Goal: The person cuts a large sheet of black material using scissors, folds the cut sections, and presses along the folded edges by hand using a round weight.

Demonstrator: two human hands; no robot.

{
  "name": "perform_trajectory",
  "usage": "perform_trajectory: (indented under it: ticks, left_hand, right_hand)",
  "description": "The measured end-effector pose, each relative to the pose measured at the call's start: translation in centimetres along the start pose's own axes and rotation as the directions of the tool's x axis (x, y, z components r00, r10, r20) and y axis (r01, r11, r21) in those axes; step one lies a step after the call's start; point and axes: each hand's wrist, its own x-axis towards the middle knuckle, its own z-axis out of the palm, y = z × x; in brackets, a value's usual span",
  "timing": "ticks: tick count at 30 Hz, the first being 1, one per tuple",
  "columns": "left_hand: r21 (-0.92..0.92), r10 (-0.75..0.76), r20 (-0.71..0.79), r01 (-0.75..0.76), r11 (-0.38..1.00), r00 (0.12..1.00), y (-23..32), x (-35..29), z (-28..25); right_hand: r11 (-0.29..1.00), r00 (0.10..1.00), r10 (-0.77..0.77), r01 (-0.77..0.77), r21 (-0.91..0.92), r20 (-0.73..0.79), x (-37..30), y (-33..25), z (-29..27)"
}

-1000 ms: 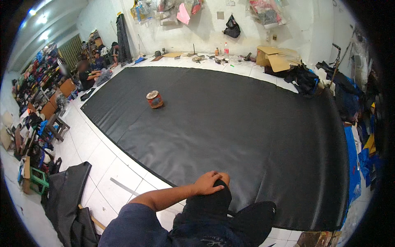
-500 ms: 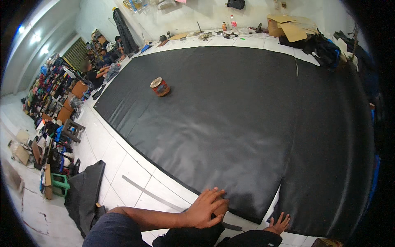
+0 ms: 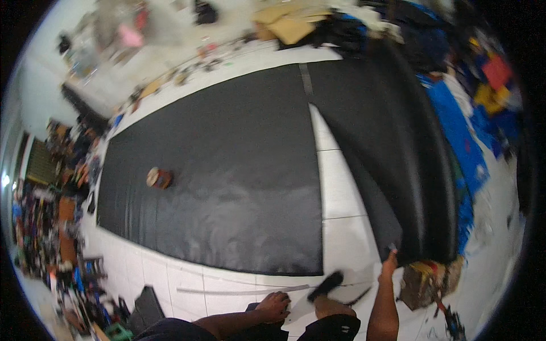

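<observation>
A wide black sheet (image 3: 227,148), smooth like vinyl or leatherette, lies spread on the white tiled floor. To its right is a second black piece (image 3: 375,125), joined to a thick roll; a long wedge-shaped gap parts the two. My right hand (image 3: 390,260) grips the near corner of this right-hand piece and holds it up, so its edge folds back toward the roll. Fingers spread, my left hand (image 3: 274,307) rests on my knee and holds nothing. A red-brown, drum-shaped container (image 3: 160,178) with a pale top stands on the left part of the spread sheet.
A long grey strip (image 3: 244,291) lies before the near edge. My dark-shod foot (image 3: 327,284) is by the gap. Right of my right hand stands a worn box-like block (image 3: 429,284). Blue sheeting (image 3: 449,131) borders the roll; cardboard (image 3: 293,25) lies at the back.
My right hand has taken hold of the right piece's corner and drawn it up and right, widening the gap. My left hand stays at the knee. The view has turned right.
</observation>
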Motion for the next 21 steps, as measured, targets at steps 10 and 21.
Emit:
perform_trajectory:
  ticks: [10, 21]
  left_hand:
    - [-0.798, -0.303, -0.315, -0.078, 0.597, 0.899, 21.7, 33.1, -29.3]
    - [-0.781, -0.357, -0.462, -0.182, 0.597, 0.812, 33.3, 32.9, -38.8]
  right_hand:
    - [0.97, 0.967, -0.245, 0.244, -0.027, -0.065, -11.2, -8.7, -11.8]
    - [0.916, 0.937, -0.198, 0.281, -0.285, 0.287, -17.9, -31.2, -15.5]
